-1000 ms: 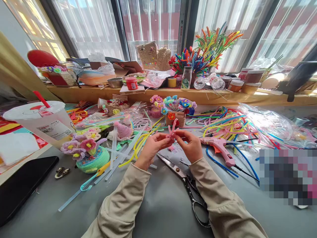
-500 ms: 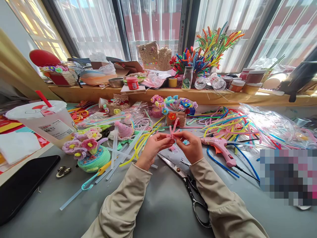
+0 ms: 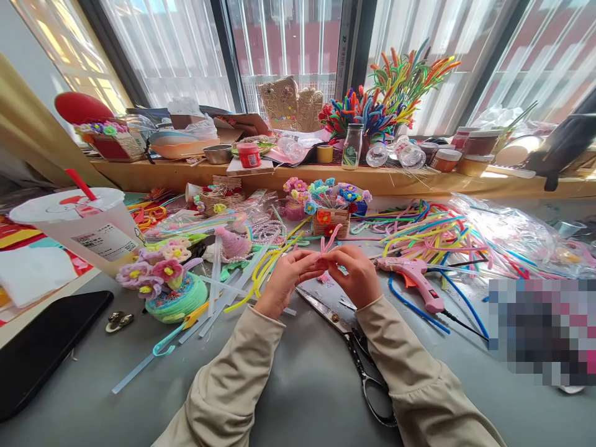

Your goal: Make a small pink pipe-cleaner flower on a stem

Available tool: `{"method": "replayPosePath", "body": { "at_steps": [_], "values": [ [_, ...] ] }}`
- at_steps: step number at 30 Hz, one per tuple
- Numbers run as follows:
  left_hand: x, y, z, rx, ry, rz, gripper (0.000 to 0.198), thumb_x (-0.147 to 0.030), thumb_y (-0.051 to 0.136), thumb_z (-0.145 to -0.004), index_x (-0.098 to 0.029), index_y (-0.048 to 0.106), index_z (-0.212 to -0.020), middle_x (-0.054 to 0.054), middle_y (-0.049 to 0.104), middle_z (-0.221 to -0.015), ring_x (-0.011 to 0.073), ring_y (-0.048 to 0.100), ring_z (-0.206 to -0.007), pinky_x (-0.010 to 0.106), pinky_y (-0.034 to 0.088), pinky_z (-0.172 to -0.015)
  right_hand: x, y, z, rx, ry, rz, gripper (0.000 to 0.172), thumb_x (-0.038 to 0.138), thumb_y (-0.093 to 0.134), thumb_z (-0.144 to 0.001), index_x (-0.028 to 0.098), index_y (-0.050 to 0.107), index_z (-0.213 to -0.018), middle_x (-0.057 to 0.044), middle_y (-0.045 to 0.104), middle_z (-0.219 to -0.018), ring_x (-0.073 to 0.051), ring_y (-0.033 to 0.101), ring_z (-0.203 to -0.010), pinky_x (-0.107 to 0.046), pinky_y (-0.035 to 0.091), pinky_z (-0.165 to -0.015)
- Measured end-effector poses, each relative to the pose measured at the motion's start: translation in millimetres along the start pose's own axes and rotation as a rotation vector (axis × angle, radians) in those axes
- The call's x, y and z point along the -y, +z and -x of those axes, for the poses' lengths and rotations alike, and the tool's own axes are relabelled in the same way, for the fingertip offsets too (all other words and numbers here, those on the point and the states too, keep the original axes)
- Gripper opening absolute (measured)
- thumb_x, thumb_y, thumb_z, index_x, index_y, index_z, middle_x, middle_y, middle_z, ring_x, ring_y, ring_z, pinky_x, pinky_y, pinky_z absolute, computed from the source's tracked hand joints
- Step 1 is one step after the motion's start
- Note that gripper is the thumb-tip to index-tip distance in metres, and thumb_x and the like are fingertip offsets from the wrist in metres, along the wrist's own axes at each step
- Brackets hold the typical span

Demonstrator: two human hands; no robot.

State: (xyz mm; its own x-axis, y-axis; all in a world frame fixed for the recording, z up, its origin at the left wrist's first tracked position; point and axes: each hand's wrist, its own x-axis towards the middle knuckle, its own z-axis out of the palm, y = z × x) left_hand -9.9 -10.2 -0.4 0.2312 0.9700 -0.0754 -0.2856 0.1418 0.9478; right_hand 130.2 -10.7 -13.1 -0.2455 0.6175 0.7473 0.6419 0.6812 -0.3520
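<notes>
Both hands meet above the grey table, pinched on a small pink pipe cleaner piece (image 3: 328,243) whose ends stick up between the fingertips. My left hand (image 3: 285,279) grips it from the left with thumb and fingers pressed together. My right hand (image 3: 357,273) grips it from the right, fingers curled over it. Black-handled scissors (image 3: 354,347) lie on the table just under my right wrist. A pink glue gun (image 3: 412,276) lies right of my right hand.
A heap of coloured pipe cleaners (image 3: 428,236) spreads at the right. Small baskets of pipe cleaner flowers (image 3: 330,208) stand behind the hands. A lidded drink cup (image 3: 81,226), a flower-topped green knitted piece (image 3: 172,292), clear glue sticks (image 3: 218,292) and a black tablet (image 3: 44,347) are at the left.
The two hands have closed in on each other; the pink piece now shows less above the fingertips and sits slightly lower. Nothing else on the table moved.
</notes>
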Motion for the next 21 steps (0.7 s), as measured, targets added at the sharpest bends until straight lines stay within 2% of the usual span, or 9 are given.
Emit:
{"method": "replayPosePath", "body": {
  "at_steps": [4,9,13,17,21],
  "values": [
    [-0.7,-0.8,1.0,0.007,0.006,-0.002,0.017,-0.024,0.060,-0.064,-0.011,0.058,-0.076,0.005,0.064,-0.073,0.0146,0.060,-0.073,0.028,0.046,-0.073,1.9,-2.0,-0.1,-0.029,0.060,-0.096,0.017,0.019,0.045,-0.076,0.021,0.062,-0.080,-0.003,0.061,-0.074,-0.014,0.053,-0.071,-0.025,0.042,-0.066],
    [-1.3,-1.3,0.5,-0.010,-0.010,0.035,0.018,-0.024,0.061,-0.064,-0.012,0.058,-0.076,0.006,0.065,-0.076,0.0143,0.060,-0.074,0.026,0.046,-0.073,2.2,-0.3,-0.7,-0.077,0.334,-0.377,0.015,0.026,0.050,-0.072,0.019,0.059,-0.082,-0.003,0.062,-0.078,-0.012,0.055,-0.067,-0.023,0.044,-0.059],
    [-1.0,-1.3,0.2,0.019,-0.022,0.039,0.018,-0.023,0.061,-0.063,-0.012,0.059,-0.077,0.006,0.065,-0.078,0.0147,0.060,-0.076,0.026,0.046,-0.073,0.9,1.0,-2.2,-0.053,0.462,-0.499,0.015,0.030,0.052,-0.070,0.016,0.059,-0.073,-0.003,0.061,-0.072,-0.012,0.055,-0.066,-0.023,0.044,-0.061],
    [-0.5,-1.3,0.6,0.042,-0.037,0.043,0.019,-0.022,0.062,-0.062,-0.012,0.060,-0.078,0.007,0.064,-0.080,0.0156,0.059,-0.077,0.027,0.046,-0.073,0.5,0.9,-3.3,-0.072,0.517,-0.512,0.014,0.028,0.054,-0.068,0.015,0.058,-0.068,-0.003,0.059,-0.069,-0.012,0.054,-0.063,-0.024,0.043,-0.062],
    [0.0,-1.7,0.3,0.042,-0.046,0.033,0.021,-0.022,0.063,-0.061,-0.011,0.060,-0.078,0.008,0.065,-0.080,0.0160,0.059,-0.078,0.028,0.045,-0.074,-0.3,1.8,-2.9,-0.060,0.495,-0.495,0.013,0.028,0.054,-0.068,0.015,0.057,-0.067,-0.003,0.058,-0.069,-0.012,0.052,-0.063,-0.024,0.043,-0.062]
  ]
}}
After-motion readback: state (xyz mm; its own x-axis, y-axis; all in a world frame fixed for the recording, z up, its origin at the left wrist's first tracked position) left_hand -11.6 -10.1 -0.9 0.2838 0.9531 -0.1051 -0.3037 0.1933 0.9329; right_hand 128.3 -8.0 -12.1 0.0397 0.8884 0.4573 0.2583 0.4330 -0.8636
